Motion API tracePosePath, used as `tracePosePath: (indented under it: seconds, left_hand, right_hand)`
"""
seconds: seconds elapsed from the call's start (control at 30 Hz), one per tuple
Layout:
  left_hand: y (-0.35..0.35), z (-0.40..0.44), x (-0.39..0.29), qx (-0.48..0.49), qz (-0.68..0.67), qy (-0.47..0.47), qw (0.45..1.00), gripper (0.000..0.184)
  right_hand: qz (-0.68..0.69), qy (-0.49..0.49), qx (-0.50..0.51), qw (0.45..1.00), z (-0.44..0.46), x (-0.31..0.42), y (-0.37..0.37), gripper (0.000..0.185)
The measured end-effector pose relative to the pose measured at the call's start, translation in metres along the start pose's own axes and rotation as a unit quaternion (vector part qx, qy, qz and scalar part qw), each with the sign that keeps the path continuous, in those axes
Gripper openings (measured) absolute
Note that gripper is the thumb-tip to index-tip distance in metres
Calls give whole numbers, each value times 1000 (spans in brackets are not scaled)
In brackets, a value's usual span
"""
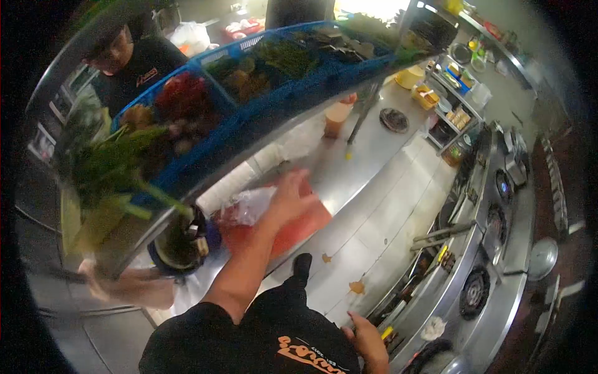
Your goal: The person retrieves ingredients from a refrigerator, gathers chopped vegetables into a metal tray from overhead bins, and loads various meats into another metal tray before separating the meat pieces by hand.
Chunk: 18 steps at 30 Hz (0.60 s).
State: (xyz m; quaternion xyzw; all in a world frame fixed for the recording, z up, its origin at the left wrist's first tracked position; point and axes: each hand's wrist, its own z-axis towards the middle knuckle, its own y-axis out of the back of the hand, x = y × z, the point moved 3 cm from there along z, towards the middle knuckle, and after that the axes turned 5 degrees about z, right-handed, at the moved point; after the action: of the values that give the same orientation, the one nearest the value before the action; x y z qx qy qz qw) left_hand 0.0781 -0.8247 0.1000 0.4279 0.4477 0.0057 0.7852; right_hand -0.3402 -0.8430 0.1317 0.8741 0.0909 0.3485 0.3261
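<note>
My left hand (293, 198) reaches over the steel counter, above a red board (302, 227). Its fingers look apart, though slightly blurred, and nothing shows in them. Beside it, clear plastic (249, 204) lies over the board's left part. Low in the view, my right hand (364, 341) hangs near my black shirt, thumb and fingers apart and empty. A dark round container (177, 246) stands to the left, below a blue basket (218, 90) of vegetables.
A co-worker (134, 65) stands behind the basket shelf. Another forearm (137, 288), its owner unclear, crosses the lower left. Stove burners (474, 292) line the right; a tiled floor (380, 230) lies between. A dark round item (393, 120) rests on the far counter.
</note>
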Motion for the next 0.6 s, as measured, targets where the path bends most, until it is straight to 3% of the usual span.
tracePosePath:
  seconds: [0.07,0.17,0.3,0.4,0.53,0.6]
  left_hand:
    - [-23,81,50,-68,143,125,980,75]
    - [-21,165,91,-136,298,73,942,77]
    - [-30,223,131,52,361,111,924,81]
    - [-41,225,137,129,379,137,906,85]
    - [-60,219,121,157,369,147,904,89]
    - [-58,212,101,147,339,155,916,92]
  right_hand:
    - [57,-53,29,997,28,-15,19,54]
    - [-68,-34,-14,997,47,-10,87,55]
    - [-47,-88,-77,992,85,-36,145,53]
    - [-24,-37,-34,998,138,-77,154,51]
    - [39,83,73,993,243,-53,178,41]
    - [-30,218,76,972,309,-55,180,38]
